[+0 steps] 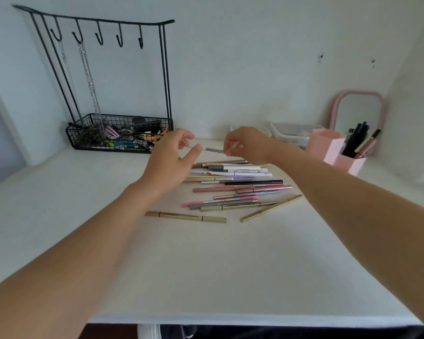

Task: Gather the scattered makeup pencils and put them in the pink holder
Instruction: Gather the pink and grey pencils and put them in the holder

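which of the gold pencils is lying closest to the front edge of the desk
The gold pencil lying alone left of the pile; the other gold ones sit farther back.

We see two bare forearms, no sleeves, no watch, bracelet or rings that we can make out on the left hand (pixel 171 155) or the right hand (pixel 247 145). At the near edge, dark clothing with a white ribbed strip shows.
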The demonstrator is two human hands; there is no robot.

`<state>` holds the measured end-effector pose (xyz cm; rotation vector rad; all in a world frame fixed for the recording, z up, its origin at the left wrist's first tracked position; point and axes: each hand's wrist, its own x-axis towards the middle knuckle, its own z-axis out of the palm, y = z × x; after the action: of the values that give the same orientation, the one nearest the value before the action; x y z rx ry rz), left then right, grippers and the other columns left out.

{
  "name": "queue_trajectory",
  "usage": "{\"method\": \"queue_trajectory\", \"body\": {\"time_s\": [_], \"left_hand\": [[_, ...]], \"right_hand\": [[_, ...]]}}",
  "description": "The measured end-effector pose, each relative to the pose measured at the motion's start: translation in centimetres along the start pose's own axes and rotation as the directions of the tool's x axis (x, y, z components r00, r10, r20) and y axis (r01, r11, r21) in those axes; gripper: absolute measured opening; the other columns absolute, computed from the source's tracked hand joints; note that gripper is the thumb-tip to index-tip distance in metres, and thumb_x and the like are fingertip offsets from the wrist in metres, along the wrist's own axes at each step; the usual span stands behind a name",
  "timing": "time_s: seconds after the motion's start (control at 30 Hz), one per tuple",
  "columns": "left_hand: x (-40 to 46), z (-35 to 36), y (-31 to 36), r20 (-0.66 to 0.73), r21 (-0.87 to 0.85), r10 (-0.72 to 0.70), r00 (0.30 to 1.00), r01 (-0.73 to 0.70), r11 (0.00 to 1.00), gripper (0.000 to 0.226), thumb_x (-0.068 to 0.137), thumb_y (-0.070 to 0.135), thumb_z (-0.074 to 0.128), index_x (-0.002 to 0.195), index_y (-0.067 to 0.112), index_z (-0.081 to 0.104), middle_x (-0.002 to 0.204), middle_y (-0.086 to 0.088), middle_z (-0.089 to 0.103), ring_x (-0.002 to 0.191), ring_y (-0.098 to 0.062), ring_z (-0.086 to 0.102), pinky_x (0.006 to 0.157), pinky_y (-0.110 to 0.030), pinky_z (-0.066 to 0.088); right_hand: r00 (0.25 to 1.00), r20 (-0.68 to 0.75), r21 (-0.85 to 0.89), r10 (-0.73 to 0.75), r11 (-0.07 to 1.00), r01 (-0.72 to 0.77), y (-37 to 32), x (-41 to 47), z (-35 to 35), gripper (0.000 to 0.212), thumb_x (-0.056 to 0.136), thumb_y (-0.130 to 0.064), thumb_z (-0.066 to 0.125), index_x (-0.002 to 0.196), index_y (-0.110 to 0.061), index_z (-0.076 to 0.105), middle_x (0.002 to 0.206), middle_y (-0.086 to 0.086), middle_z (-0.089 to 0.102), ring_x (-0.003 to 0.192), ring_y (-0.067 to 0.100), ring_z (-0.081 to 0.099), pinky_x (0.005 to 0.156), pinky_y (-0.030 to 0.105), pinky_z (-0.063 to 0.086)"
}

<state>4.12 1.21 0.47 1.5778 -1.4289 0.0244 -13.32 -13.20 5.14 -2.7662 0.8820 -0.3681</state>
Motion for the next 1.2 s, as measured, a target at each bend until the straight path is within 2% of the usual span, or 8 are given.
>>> {"method": "queue_trajectory", "body": {"time_s": [0.17,0.37,0.6,0.77,0.83,0.9,1.03,1.2], "left_hand": [[2.0,1.0,3.4,0.117,0.241,0.038,0.992,-0.065,0.968,0.043,0.091,0.05,0.064,0.124,0.022,0.061,0.127,0.0,0.056,0.114,-0.017,0.053,0.095,-0.033,0.041],[1.5,2.8,3.8,0.413,0.296,0.032,0.91,-0.167,0.941,0.022,0.094,0.045,0.063,0.09,0.023,0.067,0.077,0.004,0.066,0.071,-0.019,0.063,0.069,-0.04,0.054],[-0.4,3.4,3.0,0.331,0.124,0.165,0.929,-0.216,0.968,0.017,0.104,0.032,0.052,0.098,0.02,0.063,0.061,0.001,0.058,0.051,-0.016,0.049,0.053,-0.034,0.037],[-0.3,3.4,2.5,0.279,0.032,0.106,0.954,-0.119,0.992,0.016,0.104,0.028,0.052,0.094,0.02,0.061,0.058,0.005,0.048,0.045,-0.006,0.036,0.046,-0.023,0.024],[0.1,3.4,1.9,0.222,-0.024,0.054,0.973,-0.05,0.998,0.021,0.106,0.026,0.049,0.093,0.019,0.063,0.061,0.005,0.047,0.045,-0.005,0.036,0.046,-0.022,0.028],[0.4,3.6,1.7,0.17,-0.144,-0.042,0.985,0.067,0.987,0.027,0.107,0.027,0.044,0.094,0.018,0.067,0.065,0.002,0.048,0.048,-0.008,0.038,0.047,-0.024,0.031],[0.7,3.7,2.7,0.192,-0.478,-0.319,0.928,0.372,0.795,0.033,0.109,0.031,0.038,0.099,0.018,0.067,0.063,0.004,0.039,0.047,-0.009,0.027,0.043,-0.022,0.019],[1.0,3.0,3.2,0.249,-0.568,-0.418,0.874,0.481,0.667,0.038,0.109,0.041,0.036,0.1,0.017,0.063,0.057,0.006,0.029,0.048,-0.01,0.018,0.043,-0.021,0.013]], "right_hand": [[0.997,-0.065,0.027,-0.033,0.999,0.034,0.3,-4.0,1.1,0.009,0.096,-0.02,0.061,0.1,-0.017,0.068,0.098,0.001,0.068,0.094,0.022,0.062,0.089,0.04,0.051],[0.953,-0.262,0.053,-0.154,0.983,0.174,0.1,-5.4,0.8,0.009,0.093,-0.014,0.062,0.095,-0.011,0.071,0.088,0.004,0.066,0.081,0.02,0.059,0.076,0.038,0.05],[0.904,-0.424,0.255,-0.054,0.951,0.176,0.3,-6.0,0.7,0.016,0.083,-0.025,0.08,0.082,-0.009,0.077,0.068,-0.009,0.068,0.059,0.0,0.058,0.06,0.012,0.043],[0.881,-0.457,0.518,0.125,0.842,0.149,1.5,-6.3,0.5,0.01,0.089,-0.013,0.074,0.098,-0.008,0.073,0.066,0.002,0.067,0.05,0.004,0.052,0.053,0.017,0.043],[0.878,-0.438,0.531,0.193,0.844,0.079,2.2,-6.4,0.1,0.011,0.088,-0.015,0.074,0.099,-0.01,0.071,0.073,0.007,0.072,0.055,0.011,0.059,0.055,0.024,0.05],[0.931,-0.342,0.329,0.128,0.944,-0.009,2.4,-6.7,-0.4,0.008,0.086,-0.019,0.076,0.089,-0.013,0.073,0.076,0.003,0.073,0.058,0.006,0.06,0.06,0.021,0.052],[0.999,-0.022,0.076,-0.026,0.997,0.027,1.7,-7.5,-0.5,0.003,0.084,-0.019,0.077,0.083,-0.017,0.078,0.079,-0.009,0.072,0.062,-0.013,0.057,0.056,0.005,0.042],[0.995,0.097,-0.011,-0.028,1.0,0.029,1.9,-7.8,-1.0,0.006,0.084,-0.02,0.075,0.089,-0.021,0.078,0.088,-0.009,0.072,0.063,-0.019,0.054,0.057,0.001,0.038]]}}
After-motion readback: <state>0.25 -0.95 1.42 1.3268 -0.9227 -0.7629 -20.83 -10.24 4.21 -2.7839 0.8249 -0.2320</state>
